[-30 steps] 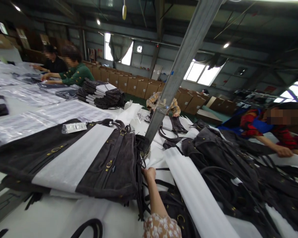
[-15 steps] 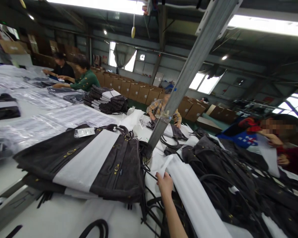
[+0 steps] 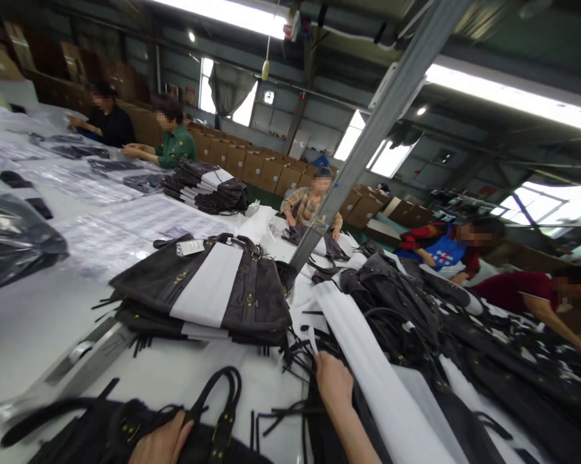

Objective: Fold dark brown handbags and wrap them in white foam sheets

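A dark bag with looped handles (image 3: pixel 102 428) lies at the bottom left. My left hand (image 3: pixel 161 439) is on its upper edge, fingers pressed together around the fabric. Right of centre, my right hand (image 3: pixel 333 380) is closed on a thin white strip (image 3: pixel 312 339) that sticks up from its fingers, beside dark straps. Just right of it runs a long white foam sheet (image 3: pixel 368 348). Ahead lies a stack of dark bags (image 3: pixel 266 293), the top one wrapped with a white band (image 3: pixel 208 283) and bearing a small clear packet (image 3: pixel 190 247).
A slanting metal post (image 3: pixel 362 151) rises beyond my right hand. Dark bags (image 3: pixel 401 290) are heaped on the right. Plastic sheets (image 3: pixel 121 225) and another bag stack (image 3: pixel 206 187) lie at the left and back. Several people work around the table; cartons (image 3: pixel 266 173) stand behind.
My left hand has come into view on a dark bag at the bottom. My right hand has moved lower in view with the white strip. The view has shifted, and people on the right show more.
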Demonstrator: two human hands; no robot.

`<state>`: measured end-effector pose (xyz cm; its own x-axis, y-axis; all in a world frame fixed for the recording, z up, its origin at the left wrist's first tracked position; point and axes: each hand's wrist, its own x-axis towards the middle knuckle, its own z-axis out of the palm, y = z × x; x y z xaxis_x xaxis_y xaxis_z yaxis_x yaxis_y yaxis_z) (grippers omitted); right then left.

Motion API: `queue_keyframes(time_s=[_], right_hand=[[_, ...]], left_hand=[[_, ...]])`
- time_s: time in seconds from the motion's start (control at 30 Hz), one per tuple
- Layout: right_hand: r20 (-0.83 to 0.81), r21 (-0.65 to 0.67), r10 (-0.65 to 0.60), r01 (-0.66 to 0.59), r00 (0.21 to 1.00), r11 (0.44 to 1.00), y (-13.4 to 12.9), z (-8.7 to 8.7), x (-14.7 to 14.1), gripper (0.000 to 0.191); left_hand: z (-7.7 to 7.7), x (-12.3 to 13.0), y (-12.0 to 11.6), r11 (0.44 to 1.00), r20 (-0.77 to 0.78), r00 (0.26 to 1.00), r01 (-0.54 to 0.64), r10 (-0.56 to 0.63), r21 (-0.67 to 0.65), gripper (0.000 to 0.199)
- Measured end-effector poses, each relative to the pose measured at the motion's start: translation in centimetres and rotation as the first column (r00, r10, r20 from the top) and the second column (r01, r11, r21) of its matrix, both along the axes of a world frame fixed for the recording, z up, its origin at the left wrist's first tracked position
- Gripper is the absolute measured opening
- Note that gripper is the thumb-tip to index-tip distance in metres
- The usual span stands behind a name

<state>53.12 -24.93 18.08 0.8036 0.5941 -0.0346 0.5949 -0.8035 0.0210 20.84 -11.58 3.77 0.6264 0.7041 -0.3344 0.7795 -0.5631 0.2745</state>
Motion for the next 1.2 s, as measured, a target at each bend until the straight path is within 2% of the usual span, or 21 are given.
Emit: queue_keyframes(time_s=[0.07,0.13,0.17,0.2,0.27,0.33,0.37,0.4,0.47,0.5,0.53,0.6,0.67,0.73,0.83,0.9,0.97,1.07,1.2], right_hand=[[0.069,0.072,0.074,-0.079,0.995,0.994,-0.4,2.3,-1.6,0.031],[0.106,0.206,0.196,-0.215,0.975,0.955,-1.2,3.7,-4.1,0.027],[0.077,0.291,0.24,-0.253,0.968,0.923,-1.7,4.0,-5.6,0.027],[0.005,0.384,0.261,-0.243,0.965,0.891,-2.3,4.0,-7.2,0.029],[-0.255,0.549,0.248,-0.072,0.935,0.833,-3.3,3.2,-10.8,0.035],[-0.537,0.611,0.239,0.177,0.809,0.772,-3.8,1.6,-14.4,0.042],[-0.644,0.608,0.252,0.283,0.722,0.742,-3.8,0.7,-16.2,0.045],[-0.723,0.592,0.277,0.36,0.633,0.721,-3.5,-0.1,-17.9,0.047],[-0.82,0.543,0.339,0.441,0.461,0.715,-2.5,-1.4,-21.1,0.051],[-0.848,0.519,0.367,0.46,0.382,0.72,-1.7,-1.8,-22.5,0.052],[-0.867,0.496,0.388,0.475,0.312,0.727,-0.9,-2.0,-23.7,0.052],[-0.889,0.454,0.408,0.53,0.21,0.716,1.1,-1.9,-25.4,0.05],[-0.895,0.413,0.42,0.641,0.152,0.647,3.4,-1.5,-26.2,0.047],[-0.884,0.393,0.443,0.758,0.153,0.521,5.8,-1.0,-26.1,0.045],[-0.839,0.432,0.487,0.841,0.242,0.327,9.2,-0.6,-25.2,0.041],[-0.807,0.475,0.51,0.841,0.299,0.258,11.1,-0.4,-24.6,0.039],[-0.789,0.498,0.523,0.834,0.323,0.237,12.3,-0.5,-24.2,0.038],[-0.779,0.507,0.542,0.826,0.315,0.247,12.9,-1.0,-24.0,0.039],[-0.756,0.527,0.573,0.813,0.316,0.248,11.9,-2.2,-24.1,0.041]], left_hand=[[1.8,0.0,0.5,0.994,0.035,0.999,-0.027,0.031,-0.107,0.047],[4.6,0.5,2.3,0.958,0.133,0.991,0.008,0.031,-0.285,0.045],[6.4,1.0,3.6,0.908,0.236,0.971,0.12,-0.024,-0.401,0.043],[8.4,1.7,5.3,0.879,0.29,0.955,0.19,-0.063,-0.438,0.042],[12.9,3.5,8.9,0.851,0.349,0.931,0.27,-0.11,-0.452,0.043],[17.5,5.5,12.4,0.804,0.395,0.903,0.358,-0.17,-0.475,0.047],[19.6,6.3,13.7,0.724,0.408,0.872,0.464,-0.271,-0.511,0.048],[21.5,7.0,14.7,0.669,0.408,0.844,0.528,-0.347,-0.523,0.049],[24.0,8.1,15.6,0.614,0.396,0.824,0.567,-0.406,-0.55,0.053],[24.7,8.3,15.7,0.602,0.379,0.829,0.559,-0.411,-0.57,0.057],[24.8,8.5,15.5,0.595,0.357,0.841,0.54,-0.406,-0.595,0.06],[24.1,8.5,14.8,0.585,0.327,0.864,0.5,-0.382,-0.638,0.066],[22.7,8.2,14.2,0.57,0.354,0.875,0.484,-0.33,-0.664,0.066],[21.3,7.8,13.9,0.552,0.416,0.871,0.489,-0.263,-0.675,0.063],[19.9,7.1,13.9,0.544,0.459,0.865,0.49,-0.204,-0.681,0.062],[19.3,6.6,14.0,0.561,0.458,0.87,0.475,-0.183,-0.678,0.061],[18.8,6.3,14.1,0.601,0.455,0.877,0.449,-0.154,-0.661,0.058],[18.2,5.8,14.0,0.668,0.461,0.881,0.406,-0.106,-0.623,0.051],[17.7,5.8,13.4,0.693,0.497,0.862,0.417,-0.096,-0.588,0.045]])
